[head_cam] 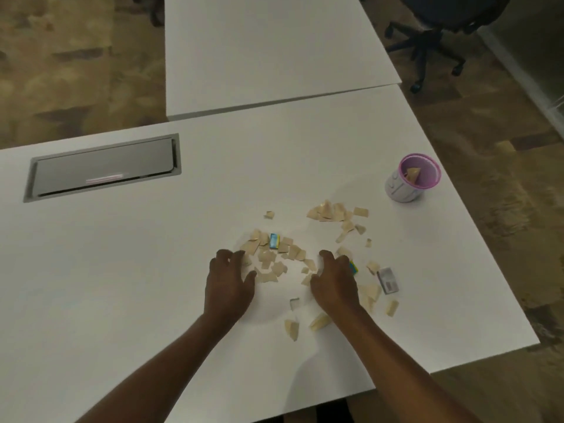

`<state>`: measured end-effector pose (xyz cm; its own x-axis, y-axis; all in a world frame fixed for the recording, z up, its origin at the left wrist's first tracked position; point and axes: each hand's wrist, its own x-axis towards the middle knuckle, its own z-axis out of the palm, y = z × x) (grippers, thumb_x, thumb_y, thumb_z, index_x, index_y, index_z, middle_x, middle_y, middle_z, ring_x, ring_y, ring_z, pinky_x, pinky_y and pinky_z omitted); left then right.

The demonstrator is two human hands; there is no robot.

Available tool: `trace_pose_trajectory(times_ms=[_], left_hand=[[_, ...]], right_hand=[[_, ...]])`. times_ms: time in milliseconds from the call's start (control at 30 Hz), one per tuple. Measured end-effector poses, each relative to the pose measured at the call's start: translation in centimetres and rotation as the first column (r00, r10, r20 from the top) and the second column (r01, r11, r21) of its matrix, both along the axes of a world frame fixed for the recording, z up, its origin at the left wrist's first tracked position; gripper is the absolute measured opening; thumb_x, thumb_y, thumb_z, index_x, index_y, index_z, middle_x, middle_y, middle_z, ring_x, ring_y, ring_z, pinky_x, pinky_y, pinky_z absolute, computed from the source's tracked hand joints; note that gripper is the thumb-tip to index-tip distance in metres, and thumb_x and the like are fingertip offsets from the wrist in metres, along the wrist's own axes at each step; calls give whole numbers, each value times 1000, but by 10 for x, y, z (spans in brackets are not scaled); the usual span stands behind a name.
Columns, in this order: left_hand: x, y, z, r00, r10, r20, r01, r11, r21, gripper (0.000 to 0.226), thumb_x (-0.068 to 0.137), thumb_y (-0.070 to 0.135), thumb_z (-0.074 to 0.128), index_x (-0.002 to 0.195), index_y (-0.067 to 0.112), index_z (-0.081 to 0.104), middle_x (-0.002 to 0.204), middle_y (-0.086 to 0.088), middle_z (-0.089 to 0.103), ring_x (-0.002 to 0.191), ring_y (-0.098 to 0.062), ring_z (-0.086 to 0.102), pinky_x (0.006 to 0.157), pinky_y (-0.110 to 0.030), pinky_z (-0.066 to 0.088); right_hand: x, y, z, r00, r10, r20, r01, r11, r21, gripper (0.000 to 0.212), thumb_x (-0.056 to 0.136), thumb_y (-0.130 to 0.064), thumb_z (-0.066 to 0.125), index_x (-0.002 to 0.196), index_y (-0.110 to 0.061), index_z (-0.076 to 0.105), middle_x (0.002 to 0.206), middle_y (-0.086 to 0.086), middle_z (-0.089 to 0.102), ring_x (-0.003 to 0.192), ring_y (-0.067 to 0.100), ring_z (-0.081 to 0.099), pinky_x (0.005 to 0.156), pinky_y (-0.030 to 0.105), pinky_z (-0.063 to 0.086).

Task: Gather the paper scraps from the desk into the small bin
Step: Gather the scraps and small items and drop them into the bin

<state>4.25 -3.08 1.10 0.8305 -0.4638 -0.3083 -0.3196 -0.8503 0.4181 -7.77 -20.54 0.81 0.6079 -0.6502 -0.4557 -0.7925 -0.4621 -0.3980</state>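
Note:
Several tan paper scraps [268, 261] lie scattered on the white desk [122, 270], with a second cluster of scraps [331, 212] farther right. A small bin with a pink rim [410, 180] stands upright at the right, a scrap or two inside it. My left hand [229, 282] rests palm down at the left edge of the near pile, fingers spread. On the pile's right side my right hand [334, 283] lies curled, fingers apart, touching scraps. A blue-and-white piece [274, 241] sits among the scraps. Neither hand grips anything.
A grey cable hatch [103, 167] is set into the desk at the left. A small grey-and-white card [387, 280] lies right of my right hand. A second white desk [268, 50] adjoins at the back. An office chair [436, 29] stands beyond the desk's right edge.

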Motion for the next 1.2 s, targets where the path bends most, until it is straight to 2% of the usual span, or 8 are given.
trace_pose_trajectory(times_ms=[100,233,367,600,700,800,900,1200], left_hand=[[-14,19,-14,1000,1,-22,0,996,86,51,91,32,65,134,8,54,124,-16,50,112,-36,51,89,-43,51],[-22,22,-26,997,-79,-19,79,996,42,54,88,34,67,134,9,55,123,-13,52,107,-33,52,89,-40,49],[-12,17,-30,980,-150,129,153,988,-12,66,78,43,76,132,9,56,128,-14,54,108,-36,56,86,-42,50],[17,5,-39,955,-274,115,256,955,149,119,70,79,63,159,11,23,165,-21,19,146,-43,29,112,-52,37],[23,2,-42,942,-318,102,297,937,182,112,75,80,58,158,13,25,165,-18,21,142,-38,35,107,-46,39],[25,2,-42,945,-309,105,291,944,156,101,80,71,62,156,12,30,161,-18,26,134,-36,40,102,-42,41],[22,4,-41,951,-298,82,287,950,119,91,87,57,63,157,11,27,159,-18,28,134,-35,38,107,-42,39],[7,4,-32,948,-316,30,314,947,64,57,97,18,54,151,10,39,146,-18,41,122,-34,45,97,-41,45]], right_hand=[[7,20,-7,998,-53,-38,55,998,43,48,93,-13,57,139,-15,43,128,16,44,117,35,51,88,36,47],[19,34,-10,995,-28,101,16,993,121,42,92,-11,59,134,-17,52,121,9,48,110,28,57,84,28,47],[30,25,-11,972,106,209,-95,994,-63,42,90,-18,67,131,-16,57,125,9,50,114,28,54,88,39,52],[49,16,-28,913,408,-6,-407,911,-62,102,81,-57,70,157,-17,15,166,7,4,153,28,7,115,45,32],[52,22,-33,895,443,-55,-447,885,-131,109,77,-67,67,157,-14,14,165,9,12,150,31,16,115,45,32],[54,27,-33,901,429,-63,-428,856,-289,99,79,-66,63,153,-13,24,155,7,32,132,29,38,100,43,41],[56,33,-33,906,412,-94,-420,851,-317,91,83,-63,61,152,-15,27,149,6,36,124,29,42,94,42,44],[45,40,-32,878,472,-82,-473,828,-301,46,96,-22,54,141,-19,46,134,6,49,110,27,49,74,32,46]])
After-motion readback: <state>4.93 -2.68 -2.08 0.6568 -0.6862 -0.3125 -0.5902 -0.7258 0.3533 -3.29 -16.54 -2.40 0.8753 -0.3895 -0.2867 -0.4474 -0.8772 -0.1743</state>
